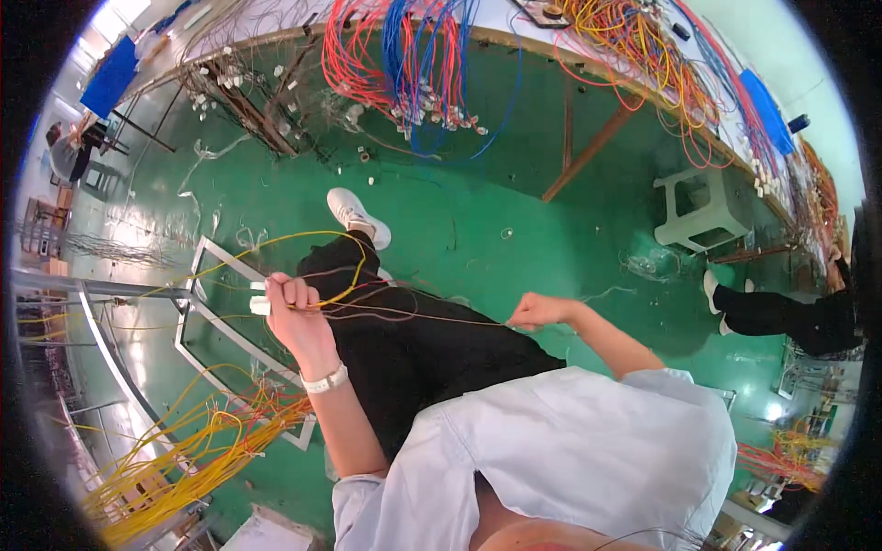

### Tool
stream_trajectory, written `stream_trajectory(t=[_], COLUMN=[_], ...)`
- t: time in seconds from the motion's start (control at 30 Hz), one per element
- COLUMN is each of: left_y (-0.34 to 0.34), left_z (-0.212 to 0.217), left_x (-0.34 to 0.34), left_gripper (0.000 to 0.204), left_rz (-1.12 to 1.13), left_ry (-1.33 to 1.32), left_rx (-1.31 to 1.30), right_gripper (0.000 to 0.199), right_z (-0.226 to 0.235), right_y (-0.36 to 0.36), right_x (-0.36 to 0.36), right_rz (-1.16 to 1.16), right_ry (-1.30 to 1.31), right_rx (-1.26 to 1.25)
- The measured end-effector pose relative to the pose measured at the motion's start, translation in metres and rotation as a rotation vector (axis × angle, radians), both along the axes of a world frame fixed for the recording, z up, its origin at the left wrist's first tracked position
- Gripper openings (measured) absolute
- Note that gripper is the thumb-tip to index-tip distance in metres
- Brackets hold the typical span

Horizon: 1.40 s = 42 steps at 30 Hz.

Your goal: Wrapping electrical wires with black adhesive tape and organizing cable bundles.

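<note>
The shirt is pale blue, the trousers black, the shoes and wristband white. Among the held wires run yellow and brown, with a white connector. The floor is green — far off hang red wires and blue wires; the near-left bundle is mostly yellow, touched with orange. The far-right stool is pale grey.

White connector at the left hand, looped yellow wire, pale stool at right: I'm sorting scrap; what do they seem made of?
White connector: probably hard, matt plastic, from its blocky shape.
Yellow wire: likely smooth plastic insulation, from its even colour; core hidden.
Pale stool: seemingly moulded, satin plastic, from its rounded edges.
</note>
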State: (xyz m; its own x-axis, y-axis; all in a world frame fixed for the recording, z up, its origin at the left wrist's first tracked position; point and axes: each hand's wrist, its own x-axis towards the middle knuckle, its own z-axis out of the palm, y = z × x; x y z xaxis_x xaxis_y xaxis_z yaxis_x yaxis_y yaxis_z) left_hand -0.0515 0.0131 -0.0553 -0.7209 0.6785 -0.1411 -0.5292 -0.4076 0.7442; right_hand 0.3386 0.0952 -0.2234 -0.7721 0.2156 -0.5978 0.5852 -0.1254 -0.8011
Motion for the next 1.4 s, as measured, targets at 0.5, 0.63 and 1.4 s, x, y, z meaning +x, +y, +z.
stream_trajectory(t=[0.5, 0.63, 1.4], left_y=[0.000, -0.008, -0.050], left_z=[-0.060, -0.061, -0.055], left_x=[0.090, 0.115, 0.051], left_gripper=[0.020, 0.013, 0.024], left_rz=[-0.405, -0.546, -0.442], left_ry=[0.799, 1.035, -0.669], left_rx=[-0.592, -0.606, 0.100], right_gripper=[0.036, 0.027, 0.044], right_z=[0.064, 0.091, -0.111], right_y=[0.029, 0.072, 0.368], right_x=[-0.179, -0.193, -0.117], right_rz=[-0.584, -0.791, -0.512], right_ry=[0.561, 0.544, -0.359], right_rx=[-0.186, -0.762, 1.303])
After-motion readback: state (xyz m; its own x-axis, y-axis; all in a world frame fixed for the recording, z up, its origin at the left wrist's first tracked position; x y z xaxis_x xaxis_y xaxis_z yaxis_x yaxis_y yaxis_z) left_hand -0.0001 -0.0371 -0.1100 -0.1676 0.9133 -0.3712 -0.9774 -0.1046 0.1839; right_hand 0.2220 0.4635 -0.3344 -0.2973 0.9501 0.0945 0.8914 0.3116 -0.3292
